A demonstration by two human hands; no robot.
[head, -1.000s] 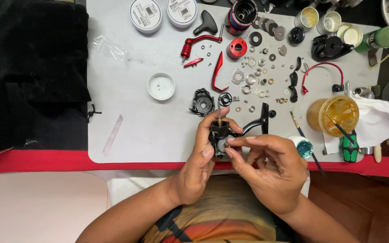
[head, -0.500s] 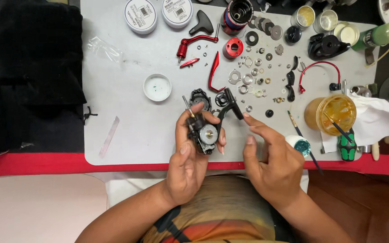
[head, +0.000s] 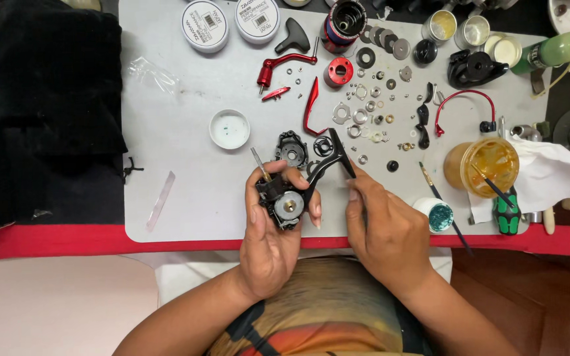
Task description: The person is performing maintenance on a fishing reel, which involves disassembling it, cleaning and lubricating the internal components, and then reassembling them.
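black reel body (head: 284, 201), grey mat (head: 186, 165); red handle (head: 278, 64), amber cup (head: 486, 165)

white tubs (head: 206, 25): 2 | red parts (head: 339, 70): perhaps 5 | screwdriver (head: 508, 213): 1

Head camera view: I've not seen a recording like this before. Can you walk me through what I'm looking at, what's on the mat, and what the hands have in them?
There is no machine here. A person wears a camera on the head, so the single picture looks straight down at their own two bare hands over a grey work mat.

The left hand grips a black reel body, a dismantled fishing reel with a round silver part showing and a thin shaft sticking out. The right hand touches the reel's black stem with its fingertips.

Spread on the mat are many small washers and screws, red metal parts, two round white tubs, a small white lid, an amber jar with a brush and a green-handled screwdriver.
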